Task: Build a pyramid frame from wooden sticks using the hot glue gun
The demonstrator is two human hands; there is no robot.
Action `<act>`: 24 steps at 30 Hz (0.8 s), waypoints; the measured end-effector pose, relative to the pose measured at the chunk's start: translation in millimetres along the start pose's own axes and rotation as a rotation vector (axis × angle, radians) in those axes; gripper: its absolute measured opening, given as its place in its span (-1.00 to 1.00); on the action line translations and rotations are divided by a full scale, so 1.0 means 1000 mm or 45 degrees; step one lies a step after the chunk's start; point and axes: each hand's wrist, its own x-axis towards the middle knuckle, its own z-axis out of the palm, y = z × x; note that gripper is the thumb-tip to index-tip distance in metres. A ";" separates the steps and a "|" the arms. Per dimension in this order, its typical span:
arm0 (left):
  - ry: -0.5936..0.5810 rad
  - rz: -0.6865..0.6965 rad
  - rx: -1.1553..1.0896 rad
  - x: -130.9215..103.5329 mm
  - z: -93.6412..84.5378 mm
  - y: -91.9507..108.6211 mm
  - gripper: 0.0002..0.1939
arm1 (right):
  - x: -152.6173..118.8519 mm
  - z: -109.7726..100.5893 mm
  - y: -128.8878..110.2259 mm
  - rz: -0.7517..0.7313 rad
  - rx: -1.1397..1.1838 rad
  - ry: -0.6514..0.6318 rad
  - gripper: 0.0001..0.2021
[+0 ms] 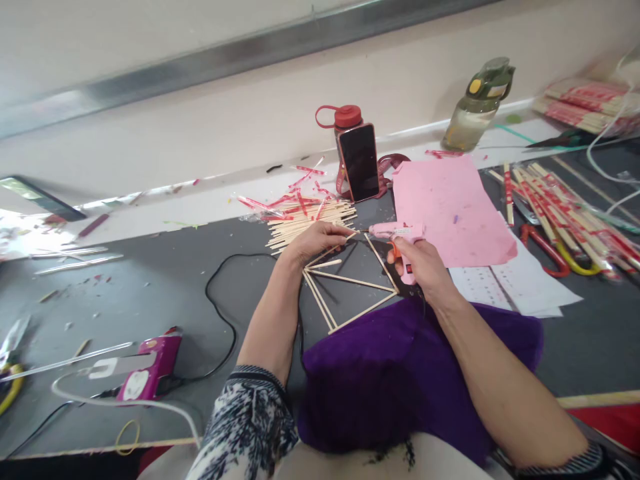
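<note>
At centre, the left fingers [341, 231] pinch one side of the stick frame [363, 312]; the right fingers [407, 249] clamp the glue gun [400, 231]. Cloth [380, 360] borders the frame below, loose sticks [310, 223] above; surface [160, 280] spreads left.

The glue gun [406, 232] is smooth plastic, the stick frame [350, 280] matt wood, the purple cloth [370, 353] perhaps velvety.

- Bright, diffuse light; glare whites out part of the surface [160, 283] at far left.
- Metal strip [200, 75] gleams toward the left.
- Soft shadow on the wall [240, 143] beside the green bottle [470, 123].
- Purple cloth [370, 380] darkens to near-black.
- Edges stretched, blurred; centre sharper.
</note>
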 end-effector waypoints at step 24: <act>-0.016 0.025 -0.008 0.000 0.000 0.000 -0.64 | 0.003 -0.002 0.003 0.037 0.075 0.050 -0.72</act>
